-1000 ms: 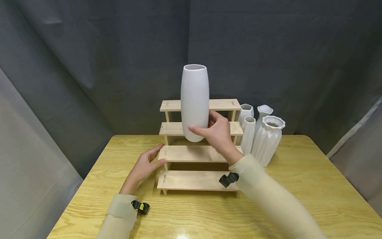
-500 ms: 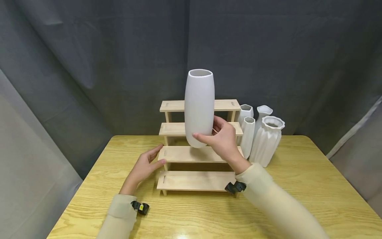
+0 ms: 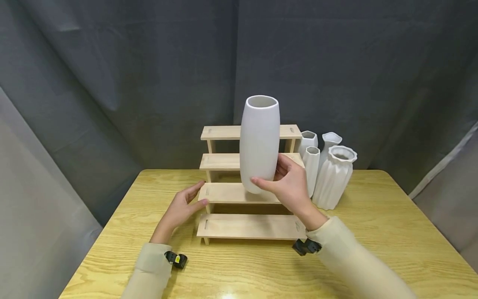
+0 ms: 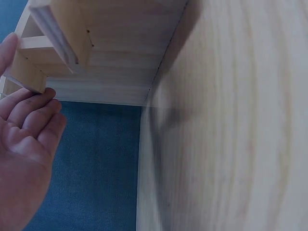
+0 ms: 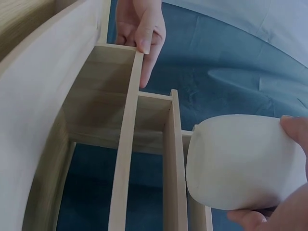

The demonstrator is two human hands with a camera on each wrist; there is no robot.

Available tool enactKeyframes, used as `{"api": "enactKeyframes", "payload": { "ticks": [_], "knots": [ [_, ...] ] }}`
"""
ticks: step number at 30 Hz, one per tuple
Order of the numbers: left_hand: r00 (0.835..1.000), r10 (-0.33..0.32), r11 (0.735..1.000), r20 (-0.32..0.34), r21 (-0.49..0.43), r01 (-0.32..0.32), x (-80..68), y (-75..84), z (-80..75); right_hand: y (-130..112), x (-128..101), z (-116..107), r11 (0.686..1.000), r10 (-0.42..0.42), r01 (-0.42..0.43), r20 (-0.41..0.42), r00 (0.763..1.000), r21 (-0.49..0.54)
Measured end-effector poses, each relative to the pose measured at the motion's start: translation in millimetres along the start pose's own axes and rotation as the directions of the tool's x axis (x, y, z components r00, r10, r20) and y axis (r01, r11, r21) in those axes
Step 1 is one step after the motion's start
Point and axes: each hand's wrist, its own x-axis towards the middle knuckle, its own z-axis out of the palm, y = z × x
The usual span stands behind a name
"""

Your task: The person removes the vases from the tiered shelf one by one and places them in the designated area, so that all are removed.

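Note:
My right hand [image 3: 289, 187] grips a tall smooth white vase [image 3: 260, 137] low on its body, thumb in front and fingers on the far side. The vase stands nearly upright, its base overlapping the second step from the bottom of a four-step wooden display stand [image 3: 224, 192]. In the right wrist view the vase [image 5: 240, 161] lies beside the stand's boards, its base toward them. My left hand [image 3: 183, 205] holds the left end of that same step between thumb and fingers. From the left wrist, the left hand's fingers [image 4: 36, 113] rest along the board's end.
Right of the stand are several other white vases: a pleated one [image 3: 333, 178], a narrow faceted one [image 3: 310, 168], one with a flared rim [image 3: 330, 139] and another partly hidden [image 3: 308, 137]. All stand close together on the wood-grain table [image 3: 239, 270]. Grey curtain [image 3: 168, 83] hangs behind.
The right hand has brought the vase down, to the right and closer, from before the upper steps to over the second step from the bottom. The left hand stays in place.

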Motion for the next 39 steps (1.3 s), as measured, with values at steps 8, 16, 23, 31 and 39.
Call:
{"api": "enactKeyframes", "payload": {
  "ticks": [8, 16, 23, 31, 39],
  "knots": [
    [1.000, -0.011, 1.000, 0.002, -0.001, 0.011, 0.3, 0.8, 0.7, 3.0, -12.9, -15.7, 0.998, 0.004, -0.005, -0.015, 1.000, -0.059],
    [1.000, 0.003, 1.000, 0.004, -0.003, -0.003, 0.7, 1.3, 1.1, 3.5, -22.5, -27.9, 0.994, 0.008, -0.012, -0.044, 0.999, -0.109],
    [1.000, -0.004, 1.000, 0.010, -0.021, 0.004, 1.9, 3.8, 1.7, 0.9, -33.2, -39.7, 0.987, 0.054, -0.065, -0.076, 0.996, -0.145],
    [1.000, -0.013, 1.000, 0.008, -0.001, 0.013, 2.0, 4.4, 1.5, 3.0, -48.2, -55.9, 0.991, 0.057, -0.068, -0.094, 0.994, -0.112],
    [0.999, -0.028, 1.000, 0.019, 0.015, 0.028, 1.0, 2.7, 1.3, 8.1, -62.6, -75.3, 0.986, 0.023, -0.046, -0.141, 0.990, -0.160]
  ]
}}
